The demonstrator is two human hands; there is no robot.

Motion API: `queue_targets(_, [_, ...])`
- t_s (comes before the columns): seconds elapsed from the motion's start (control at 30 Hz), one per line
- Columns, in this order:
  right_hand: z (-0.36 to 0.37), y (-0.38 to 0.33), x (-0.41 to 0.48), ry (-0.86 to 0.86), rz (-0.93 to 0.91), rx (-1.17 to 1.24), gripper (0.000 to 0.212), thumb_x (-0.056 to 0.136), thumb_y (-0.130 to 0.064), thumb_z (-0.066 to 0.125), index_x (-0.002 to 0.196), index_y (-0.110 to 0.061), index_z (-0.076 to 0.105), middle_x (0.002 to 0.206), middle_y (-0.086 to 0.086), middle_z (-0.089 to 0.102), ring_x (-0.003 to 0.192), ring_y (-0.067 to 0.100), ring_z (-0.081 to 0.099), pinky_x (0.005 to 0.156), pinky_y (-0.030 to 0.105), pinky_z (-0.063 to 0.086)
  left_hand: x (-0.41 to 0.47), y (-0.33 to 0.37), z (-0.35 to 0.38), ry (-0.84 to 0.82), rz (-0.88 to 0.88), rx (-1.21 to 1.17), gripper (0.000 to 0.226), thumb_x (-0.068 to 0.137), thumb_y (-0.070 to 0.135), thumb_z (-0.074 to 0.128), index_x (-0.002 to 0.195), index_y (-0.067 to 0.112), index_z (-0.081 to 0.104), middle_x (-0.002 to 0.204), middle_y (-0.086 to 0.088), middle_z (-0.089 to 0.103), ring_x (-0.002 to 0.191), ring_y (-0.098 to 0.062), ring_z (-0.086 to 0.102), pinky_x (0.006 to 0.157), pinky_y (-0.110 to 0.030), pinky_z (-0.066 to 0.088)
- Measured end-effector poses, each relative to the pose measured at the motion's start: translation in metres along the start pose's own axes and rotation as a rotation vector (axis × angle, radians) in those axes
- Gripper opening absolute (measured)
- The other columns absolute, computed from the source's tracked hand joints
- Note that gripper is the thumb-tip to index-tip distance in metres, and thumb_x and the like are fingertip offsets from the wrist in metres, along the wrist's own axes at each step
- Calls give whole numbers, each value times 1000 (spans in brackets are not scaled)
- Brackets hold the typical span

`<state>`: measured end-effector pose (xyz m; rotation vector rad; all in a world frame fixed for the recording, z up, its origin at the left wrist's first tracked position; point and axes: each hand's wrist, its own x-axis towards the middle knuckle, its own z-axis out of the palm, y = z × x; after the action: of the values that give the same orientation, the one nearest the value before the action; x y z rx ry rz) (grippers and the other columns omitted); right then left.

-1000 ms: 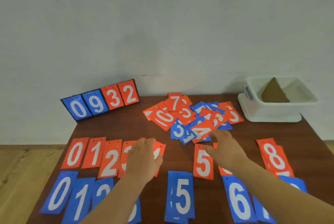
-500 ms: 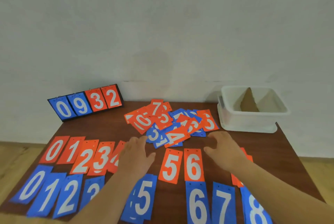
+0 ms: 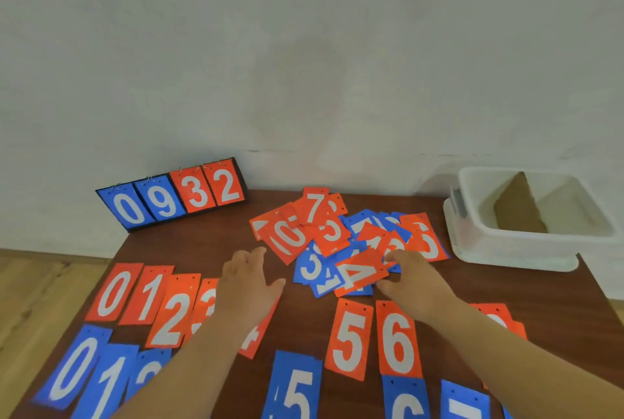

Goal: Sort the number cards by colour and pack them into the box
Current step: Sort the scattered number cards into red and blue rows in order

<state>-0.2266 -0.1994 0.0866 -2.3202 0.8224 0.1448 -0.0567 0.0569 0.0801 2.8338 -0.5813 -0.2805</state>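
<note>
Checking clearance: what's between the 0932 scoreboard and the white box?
Head view: the mixed pile of red and blue cards, then bare table toward the scoreboard.

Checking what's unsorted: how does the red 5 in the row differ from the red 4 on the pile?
The red 5 lies straight, on bare table; the red 4 lies skewed atop the mixed pile. The right hand reaches the red 4; nothing touches the red 5. Both are red with white digits.
</note>
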Motion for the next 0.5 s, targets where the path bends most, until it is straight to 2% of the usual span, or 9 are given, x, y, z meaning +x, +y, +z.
queue_targets(0.13, [16, -17, 45, -42, 40, -36, 57, 88, -36, 70, 140, -23, 50, 142, 1, 47, 125, 19, 51, 98, 29, 45, 50, -6, 5, -54, -18, 10, 76, 86, 61, 65, 149, 32, 33, 147, -3, 41, 135, -25, 43, 106, -43, 44])
queue_targets(0.27, [40, -38, 95, -55, 76, -17, 50, 85, -29, 70, 133, -23, 56, 138, 4, 52, 122, 22, 54, 96, 31, 45, 107, -18, 17, -108, -7, 11, 79, 82, 63, 66, 147, 31, 34, 141, -5, 42, 129, -29, 44, 101, -47, 45])
queue_targets(0.33, [50, -48, 122, -73, 86, -19, 47, 85, -29, 68, 131, -22, 58, 134, 6, 53, 114, 23, 58, 90, 32, 48, 135, -23, 25, -142, -8, 11, 80, 82, 65, 65, 148, 32, 34, 141, -6, 41, 129, -30, 44, 101, -49, 46])
queue_targets(0.4, [60, -56, 149, -78, 110, -7, 45, 84, -32, 66, 127, -21, 59, 127, 7, 56, 97, 21, 63, 75, 30, 52, 160, -27, 34, -160, -12, 8, 78, 82, 64, 64, 147, 32, 36, 143, -6, 41, 129, -31, 44, 101, -49, 46])
queue_targets(0.43, [64, -60, 162, -71, 130, -2, 47, 83, -33, 66, 127, -21, 59, 125, 7, 57, 94, 19, 63, 72, 29, 52, 171, -27, 39, -163, -16, 8, 76, 83, 63, 65, 146, 31, 38, 143, -7, 41, 128, -31, 44, 101, -49, 46])
queue_targets(0.5, [73, -67, 187, -37, 158, -20, 50, 84, -36, 69, 129, -20, 57, 126, 6, 54, 102, 22, 61, 81, 32, 54, 191, -28, 49, -170, -29, 12, 74, 84, 61, 66, 145, 28, 39, 141, -7, 43, 127, -31, 46, 101, -48, 46])
